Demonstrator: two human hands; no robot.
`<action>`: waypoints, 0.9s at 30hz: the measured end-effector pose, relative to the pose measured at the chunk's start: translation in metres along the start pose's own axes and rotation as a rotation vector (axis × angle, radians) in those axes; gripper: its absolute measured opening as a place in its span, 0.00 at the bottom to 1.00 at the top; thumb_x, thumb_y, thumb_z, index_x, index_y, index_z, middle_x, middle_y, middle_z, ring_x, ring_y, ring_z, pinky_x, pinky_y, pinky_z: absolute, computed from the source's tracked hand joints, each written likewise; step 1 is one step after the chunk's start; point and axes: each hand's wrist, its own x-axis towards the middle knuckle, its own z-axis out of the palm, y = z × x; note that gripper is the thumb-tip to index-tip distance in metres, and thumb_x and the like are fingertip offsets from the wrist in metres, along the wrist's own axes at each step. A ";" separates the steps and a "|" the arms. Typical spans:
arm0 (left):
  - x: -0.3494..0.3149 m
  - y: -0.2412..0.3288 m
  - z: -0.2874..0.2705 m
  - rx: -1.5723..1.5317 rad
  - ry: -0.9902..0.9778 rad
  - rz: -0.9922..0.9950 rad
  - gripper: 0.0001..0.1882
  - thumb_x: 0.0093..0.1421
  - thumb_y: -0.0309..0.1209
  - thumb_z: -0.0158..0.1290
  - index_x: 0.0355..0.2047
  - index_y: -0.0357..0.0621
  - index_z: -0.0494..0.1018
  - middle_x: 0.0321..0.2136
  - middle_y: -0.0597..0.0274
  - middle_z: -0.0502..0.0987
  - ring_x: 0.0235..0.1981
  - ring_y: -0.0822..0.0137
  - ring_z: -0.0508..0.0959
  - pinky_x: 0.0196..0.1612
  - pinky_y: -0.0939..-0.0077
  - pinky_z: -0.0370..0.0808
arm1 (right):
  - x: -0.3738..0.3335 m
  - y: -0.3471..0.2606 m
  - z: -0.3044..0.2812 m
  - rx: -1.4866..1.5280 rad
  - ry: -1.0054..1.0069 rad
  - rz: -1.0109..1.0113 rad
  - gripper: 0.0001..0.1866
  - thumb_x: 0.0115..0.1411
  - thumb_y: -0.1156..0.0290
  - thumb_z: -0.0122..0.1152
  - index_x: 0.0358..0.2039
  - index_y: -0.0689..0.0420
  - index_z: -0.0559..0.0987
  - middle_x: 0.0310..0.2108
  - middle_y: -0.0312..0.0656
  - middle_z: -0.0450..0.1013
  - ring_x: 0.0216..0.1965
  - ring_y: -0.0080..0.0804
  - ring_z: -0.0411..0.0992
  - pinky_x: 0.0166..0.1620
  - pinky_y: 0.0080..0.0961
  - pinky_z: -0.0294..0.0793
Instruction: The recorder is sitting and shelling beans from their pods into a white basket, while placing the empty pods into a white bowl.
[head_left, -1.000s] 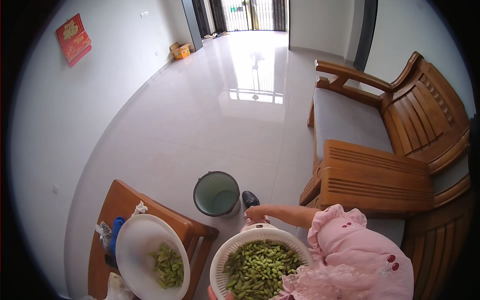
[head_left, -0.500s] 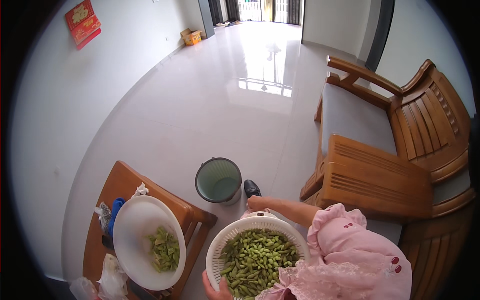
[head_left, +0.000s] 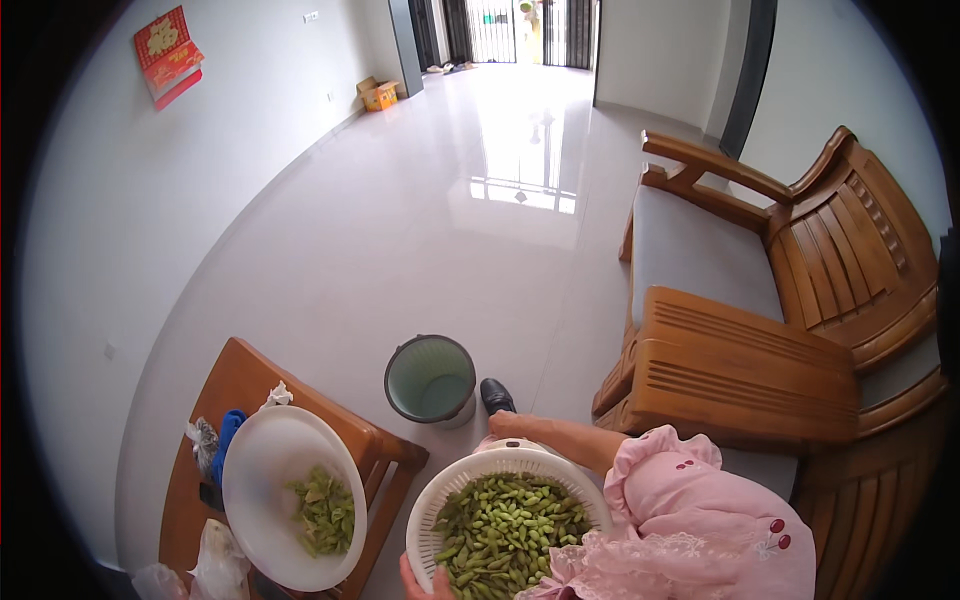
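A round white slotted basket (head_left: 424,507) sits low in front of me, heaped with green edamame pods (head_left: 512,530). At its near left, my left hand (head_left: 424,581) is closed on the rim, thumb showing against the side. My right arm reaches past the far side of the basket. There my right hand (head_left: 502,425) hangs just beyond the rim; its fingers are largely hidden, so what they hold, if anything, does not show. To the left, a wide white bowl (head_left: 258,470) holds a small pile of green pods or peelings (head_left: 324,511).
The bowl rests on a wooden stool or low table (head_left: 232,375) with a blue item (head_left: 228,440) and plastic bags (head_left: 218,562). A green bucket (head_left: 431,379) stands on the floor beside my black shoe (head_left: 496,396). A wooden bench (head_left: 745,360) lines the right; an orange carton (head_left: 379,95) is far off.
The whole view has tilted slightly, so the far doorway shows more and nearby things sit a little lower. Both hands keep about the same place against the basket.
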 end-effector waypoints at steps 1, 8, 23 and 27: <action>-0.001 0.000 0.003 -0.031 0.011 0.004 0.26 0.54 0.32 0.50 0.52 0.36 0.58 0.45 0.47 0.67 0.44 0.55 0.68 0.45 0.67 0.64 | 0.001 0.008 0.002 -0.006 0.015 0.001 0.14 0.50 0.66 0.50 0.33 0.60 0.76 0.36 0.51 0.72 0.40 0.45 0.70 0.39 0.39 0.71; -0.021 -0.006 0.000 -0.016 -0.002 0.024 0.26 0.56 0.32 0.49 0.52 0.37 0.57 0.47 0.48 0.65 0.46 0.54 0.66 0.47 0.66 0.63 | 0.006 0.045 0.028 -0.316 0.058 -0.431 0.13 0.48 0.62 0.51 0.22 0.59 0.76 0.22 0.50 0.72 0.27 0.45 0.71 0.31 0.37 0.68; -0.023 -0.009 -0.007 0.637 0.318 0.781 0.09 0.53 0.29 0.50 0.32 0.37 0.71 0.40 0.53 0.69 0.44 0.55 0.68 0.45 0.66 0.65 | -0.188 -0.065 -0.039 0.394 0.502 -0.399 0.20 0.59 0.55 0.40 0.45 0.55 0.69 0.34 0.45 0.72 0.37 0.35 0.70 0.40 0.31 0.69; -0.025 -0.006 -0.006 0.576 0.116 0.736 0.08 0.53 0.30 0.50 0.26 0.36 0.71 0.27 0.56 0.74 0.33 0.57 0.72 0.38 0.66 0.67 | -0.197 -0.062 -0.027 0.303 0.619 -0.454 0.17 0.59 0.60 0.43 0.44 0.57 0.69 0.41 0.46 0.68 0.39 0.42 0.69 0.41 0.33 0.68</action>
